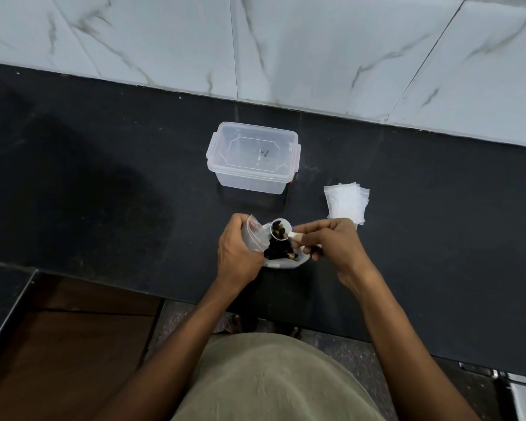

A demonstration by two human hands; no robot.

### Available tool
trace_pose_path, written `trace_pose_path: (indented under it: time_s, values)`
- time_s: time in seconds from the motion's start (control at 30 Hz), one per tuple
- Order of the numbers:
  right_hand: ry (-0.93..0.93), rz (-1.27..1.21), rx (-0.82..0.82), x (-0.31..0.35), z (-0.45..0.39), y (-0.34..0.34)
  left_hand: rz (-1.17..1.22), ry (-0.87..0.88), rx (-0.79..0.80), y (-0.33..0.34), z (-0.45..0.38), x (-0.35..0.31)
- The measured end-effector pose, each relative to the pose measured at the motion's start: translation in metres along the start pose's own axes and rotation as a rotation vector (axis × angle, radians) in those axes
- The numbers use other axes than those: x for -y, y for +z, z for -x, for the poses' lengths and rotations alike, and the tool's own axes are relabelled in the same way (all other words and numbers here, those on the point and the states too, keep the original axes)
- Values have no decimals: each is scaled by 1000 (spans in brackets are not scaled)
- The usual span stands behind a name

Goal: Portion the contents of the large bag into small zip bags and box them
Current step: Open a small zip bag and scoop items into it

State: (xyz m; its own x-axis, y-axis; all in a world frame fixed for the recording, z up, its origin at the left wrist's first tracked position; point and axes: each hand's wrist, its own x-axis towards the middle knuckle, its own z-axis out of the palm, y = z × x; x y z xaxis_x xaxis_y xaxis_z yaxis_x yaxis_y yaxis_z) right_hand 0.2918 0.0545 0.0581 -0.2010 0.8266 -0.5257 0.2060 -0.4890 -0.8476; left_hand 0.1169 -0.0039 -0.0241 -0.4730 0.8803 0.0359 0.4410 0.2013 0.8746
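Scoop — handle toward right hand.

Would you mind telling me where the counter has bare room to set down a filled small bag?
The black counter is bare left of the clear box, and again right of the zip bag stack. It is crowded near the front edge, where the left hand, right hand, scoop and large bag sit close together.

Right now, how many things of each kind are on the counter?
Box: 1
Large bag: 1
Scoop: 1
Open small bag: 1
Stack of spare small bags: 1; its bags cannot be counted
Total: 5
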Motion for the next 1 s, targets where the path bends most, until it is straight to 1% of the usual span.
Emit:
trace_pose_path:
  time_s: [0.1, 0.17, 0.3, 0.4, 0.47, 0.53, 0.63, 0.7, 0.8, 0.93, 1.0]
  values:
    - [-139, -49, -7, 9, 10, 6, -4, 27, -10, 2, 0, -3]
    - [-225, -6, -19, 12, 16, 13, 12, 45, -17, 3, -2, -7]
    - [-432, 254, -128, 6, 21, 31, 89, 85, -20, 5, -3, -19]
    - [-726, 542, -221, -7, 22, 39, 174, 103, -24, 6, -3, -25]
    - [-898, 752, -316, -16, 19, 42, 218, 122, -20, 6, -3, -25]
    - [-1014, 828, -402, -23, 17, 44, 241, 140, -32, 7, -4, -26]
    - [-1200, 817, -485, -30, 16, 42, 267, 138, -59, 9, -4, -30]
    - [-1261, 805, -496, -32, 15, 40, 293, 123, -70, 9, -6, -33]
    - [-1304, 794, -506, -34, 13, 39, 306, 124, -69, 10, -8, -35]
    - [-1316, 826, -485, -34, 9, 36, 320, 123, -74, 10, -11, -35]
    - [-1341, 829, -507, -34, 7, 35, 301, 136, -76, 10, -12, -35]
